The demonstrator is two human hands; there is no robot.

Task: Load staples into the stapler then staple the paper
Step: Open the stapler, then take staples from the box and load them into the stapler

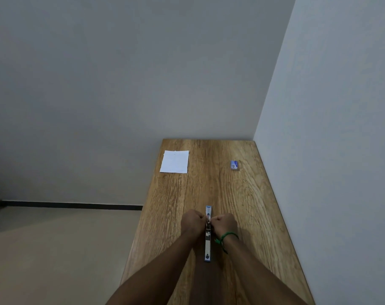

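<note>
A blue and chrome stapler [208, 243] lies swung fully open, stretched flat along the wooden table [242, 205], one end pointing away from me and one toward me. My left hand [192, 221] and my right hand [223, 223] meet at its hinge in the middle, fingers curled and pinching there from both sides. I cannot see whether a strip of staples is between the fingers. White paper [174, 161] lies flat at the far left of the table. A small blue staple box [234, 165] sits at the far right.
The table stands in a corner, with a wall along its right edge and another behind its far edge. Its left edge drops to a beige floor. A green band circles my right wrist.
</note>
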